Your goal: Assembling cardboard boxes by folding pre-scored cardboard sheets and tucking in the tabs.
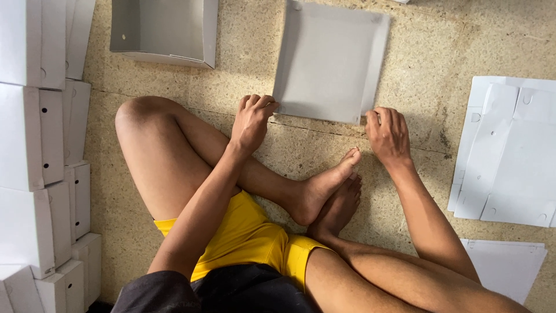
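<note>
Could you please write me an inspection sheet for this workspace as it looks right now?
Surface: speckled stone floor, with a crack line running across it below the box.
Job's things: grey half-folded cardboard box lying flat on the floor, side walls raised.
Clutter: finished open box at the top left; stack of white boxes along the left edge; pile of flat white blanks on the right, more below it.
Grippers: left hand pinches the box's near left corner; right hand grips its near right corner.
Cables: nothing seen.
Surroundings: the person sits cross-legged, barefoot, in yellow shorts.
</note>
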